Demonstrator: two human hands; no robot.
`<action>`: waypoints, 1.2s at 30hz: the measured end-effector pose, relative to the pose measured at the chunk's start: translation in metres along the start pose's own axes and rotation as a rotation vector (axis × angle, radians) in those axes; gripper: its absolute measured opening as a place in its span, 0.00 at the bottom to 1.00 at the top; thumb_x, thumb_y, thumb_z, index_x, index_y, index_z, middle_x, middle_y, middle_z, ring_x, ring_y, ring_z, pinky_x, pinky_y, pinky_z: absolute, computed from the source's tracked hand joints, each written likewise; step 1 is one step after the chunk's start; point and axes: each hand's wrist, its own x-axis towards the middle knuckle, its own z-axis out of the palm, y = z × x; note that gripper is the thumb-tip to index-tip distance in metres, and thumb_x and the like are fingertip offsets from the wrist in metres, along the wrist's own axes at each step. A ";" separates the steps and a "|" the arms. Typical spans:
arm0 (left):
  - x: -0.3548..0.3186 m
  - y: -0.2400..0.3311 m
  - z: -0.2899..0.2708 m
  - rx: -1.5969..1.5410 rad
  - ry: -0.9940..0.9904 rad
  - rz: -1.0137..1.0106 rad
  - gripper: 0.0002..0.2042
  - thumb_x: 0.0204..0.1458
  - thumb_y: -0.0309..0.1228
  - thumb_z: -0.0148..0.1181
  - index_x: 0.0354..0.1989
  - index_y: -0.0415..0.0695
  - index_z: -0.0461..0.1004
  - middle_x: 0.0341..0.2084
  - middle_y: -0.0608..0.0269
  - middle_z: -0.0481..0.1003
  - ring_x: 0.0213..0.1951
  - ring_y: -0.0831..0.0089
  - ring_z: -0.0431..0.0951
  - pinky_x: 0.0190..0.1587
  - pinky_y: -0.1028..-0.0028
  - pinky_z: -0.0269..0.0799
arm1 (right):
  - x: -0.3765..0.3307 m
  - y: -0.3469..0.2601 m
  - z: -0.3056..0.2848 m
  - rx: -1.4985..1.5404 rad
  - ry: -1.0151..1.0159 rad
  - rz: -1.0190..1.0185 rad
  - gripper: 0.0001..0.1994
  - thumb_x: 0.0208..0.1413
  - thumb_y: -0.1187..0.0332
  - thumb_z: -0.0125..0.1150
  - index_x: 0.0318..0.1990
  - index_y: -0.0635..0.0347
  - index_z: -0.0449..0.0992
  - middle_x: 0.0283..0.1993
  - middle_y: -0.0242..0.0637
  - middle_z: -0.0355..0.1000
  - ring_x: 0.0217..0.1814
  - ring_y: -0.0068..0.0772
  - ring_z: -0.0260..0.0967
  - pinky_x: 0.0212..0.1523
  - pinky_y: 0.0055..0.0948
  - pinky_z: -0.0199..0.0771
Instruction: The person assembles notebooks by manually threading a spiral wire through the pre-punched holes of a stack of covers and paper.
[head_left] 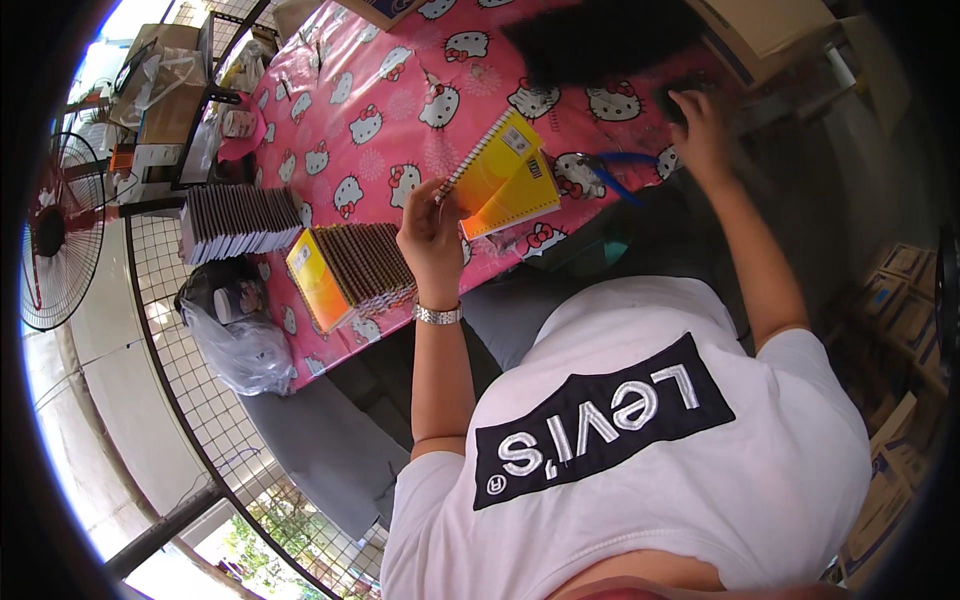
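Note:
My left hand [430,240] is closed on the coil-bound edge of a yellow-orange notebook [495,160], tilted above the table. Against it lies a second yellow-orange notebook [520,200], with a row of punched holes along its lower edge. To the right, my right hand [703,138] is raised with its fingers bent around something small, dark and blurred. It is near a dark heap [600,45] of fine black material, too blurred to name. Blue-handled pliers [620,178] rest on the table between the hands.
A pink cartoon-print cloth covers the table [375,85]. Yellow-covered coil notebooks [365,265] stand in a row near the left edge, beside a darker stack of notebooks [240,222]. Cardboard boxes [775,35] are at the far right. A fan [62,230] stands left.

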 end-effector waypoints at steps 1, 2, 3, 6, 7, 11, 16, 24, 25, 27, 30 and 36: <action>-0.006 -0.003 -0.001 -0.003 0.037 -0.008 0.07 0.59 0.22 0.57 0.45 0.34 0.74 0.34 0.63 0.78 0.34 0.81 0.78 0.36 0.79 0.77 | -0.012 -0.025 -0.002 -0.007 0.088 -0.034 0.23 0.46 0.68 0.67 0.54 0.54 0.74 0.51 0.42 0.69 0.57 0.46 0.65 0.58 0.45 0.64; -0.008 -0.005 0.000 -0.005 0.069 -0.014 0.08 0.60 0.22 0.57 0.45 0.34 0.74 0.34 0.62 0.78 0.34 0.81 0.78 0.37 0.79 0.78 | -0.020 -0.052 -0.004 0.019 -0.011 -0.123 0.25 0.47 0.66 0.67 0.56 0.55 0.72 0.54 0.42 0.68 0.59 0.46 0.64 0.61 0.46 0.61; -0.009 -0.007 0.000 -0.006 0.101 -0.012 0.08 0.61 0.23 0.56 0.46 0.34 0.74 0.33 0.62 0.78 0.33 0.80 0.78 0.37 0.79 0.78 | -0.025 -0.071 -0.006 0.046 -0.102 -0.212 0.28 0.47 0.65 0.67 0.58 0.56 0.70 0.56 0.42 0.67 0.61 0.46 0.62 0.64 0.47 0.58; -0.007 -0.011 0.002 -0.012 0.083 -0.050 0.09 0.61 0.25 0.56 0.47 0.34 0.74 0.33 0.62 0.78 0.33 0.81 0.78 0.36 0.79 0.79 | -0.046 -0.087 0.012 0.063 -0.194 -0.304 0.27 0.47 0.64 0.67 0.57 0.60 0.71 0.56 0.43 0.69 0.59 0.46 0.64 0.66 0.46 0.58; -0.008 -0.010 0.003 -0.011 0.099 -0.084 0.09 0.62 0.26 0.56 0.46 0.34 0.74 0.32 0.62 0.78 0.33 0.80 0.78 0.35 0.79 0.78 | -0.045 -0.085 0.014 0.115 -0.230 -0.257 0.27 0.48 0.63 0.67 0.56 0.61 0.71 0.55 0.42 0.69 0.59 0.46 0.65 0.65 0.45 0.59; -0.009 -0.016 0.004 0.128 0.103 0.085 0.09 0.62 0.26 0.55 0.47 0.33 0.73 0.32 0.61 0.78 0.32 0.75 0.80 0.35 0.77 0.80 | -0.034 -0.091 0.005 0.343 -0.193 -0.115 0.24 0.48 0.67 0.67 0.54 0.62 0.74 0.52 0.42 0.73 0.56 0.44 0.68 0.59 0.41 0.68; -0.010 -0.020 0.005 0.010 0.094 0.010 0.10 0.58 0.21 0.59 0.48 0.33 0.74 0.34 0.63 0.79 0.34 0.80 0.79 0.38 0.81 0.75 | -0.007 -0.181 -0.041 0.738 -0.166 -0.277 0.23 0.45 0.71 0.69 0.51 0.62 0.76 0.50 0.41 0.74 0.54 0.44 0.70 0.55 0.39 0.72; -0.011 -0.034 -0.003 0.033 0.097 0.073 0.10 0.59 0.17 0.54 0.48 0.32 0.74 0.35 0.63 0.79 0.34 0.82 0.77 0.36 0.82 0.73 | 0.007 -0.234 -0.040 0.572 -0.152 -0.524 0.24 0.41 0.70 0.70 0.50 0.64 0.77 0.48 0.41 0.73 0.50 0.43 0.69 0.53 0.38 0.71; -0.011 -0.035 -0.003 0.042 0.095 0.065 0.10 0.59 0.17 0.54 0.48 0.32 0.74 0.35 0.63 0.79 0.34 0.82 0.77 0.36 0.82 0.73 | 0.007 -0.235 -0.041 0.525 -0.157 -0.538 0.24 0.41 0.70 0.70 0.50 0.64 0.77 0.48 0.41 0.73 0.50 0.42 0.69 0.52 0.38 0.71; -0.012 -0.036 -0.003 0.063 0.091 0.050 0.10 0.59 0.17 0.54 0.48 0.31 0.74 0.36 0.62 0.79 0.34 0.82 0.77 0.36 0.82 0.73 | 0.004 -0.237 -0.042 0.505 -0.203 -0.505 0.22 0.44 0.70 0.69 0.50 0.65 0.77 0.47 0.41 0.74 0.49 0.41 0.70 0.51 0.36 0.72; -0.013 -0.037 -0.004 0.142 0.088 0.123 0.09 0.59 0.17 0.55 0.47 0.31 0.75 0.36 0.62 0.79 0.34 0.82 0.77 0.37 0.83 0.73 | 0.006 -0.238 -0.046 0.752 -0.509 -0.260 0.21 0.48 0.69 0.67 0.51 0.66 0.76 0.46 0.42 0.74 0.47 0.38 0.72 0.49 0.33 0.72; -0.010 0.003 -0.013 0.457 0.097 0.354 0.11 0.50 0.14 0.61 0.42 0.35 0.78 0.37 0.57 0.80 0.38 0.73 0.80 0.44 0.76 0.75 | 0.002 -0.222 -0.043 1.272 -0.697 0.071 0.22 0.50 0.65 0.66 0.52 0.67 0.75 0.46 0.46 0.76 0.46 0.38 0.74 0.49 0.32 0.73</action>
